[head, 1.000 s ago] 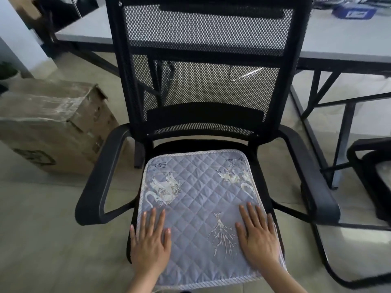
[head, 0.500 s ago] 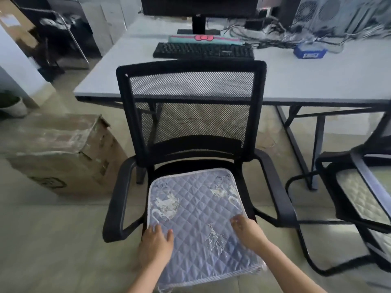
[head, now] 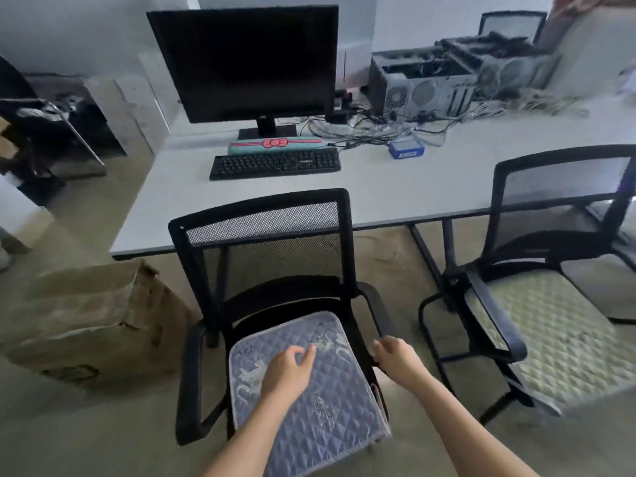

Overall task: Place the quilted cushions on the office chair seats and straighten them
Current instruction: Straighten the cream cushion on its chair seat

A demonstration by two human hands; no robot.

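Note:
A blue quilted cushion (head: 320,407) with pale prints lies flat on the seat of the black mesh office chair (head: 265,242) in front of me. My left hand (head: 287,371) hovers over the middle of the cushion, fingers loosely apart, holding nothing. My right hand (head: 395,358) is off the cushion's right edge, near the chair's right armrest (head: 377,304), fingers curled and empty. To the right stands a second black chair (head: 564,187) with a pale green quilted cushion (head: 557,339) on its seat.
A grey desk (head: 395,197) behind the chairs carries a monitor (head: 246,63), a keyboard (head: 275,163), cables and open computer cases (head: 423,84). A worn cardboard box (head: 93,321) sits on the floor at the left of the near chair.
Both hands have lifted off the front of the blue cushion. The left one now floats over its middle, the right one has gone past its right edge. My view has pulled back and up.

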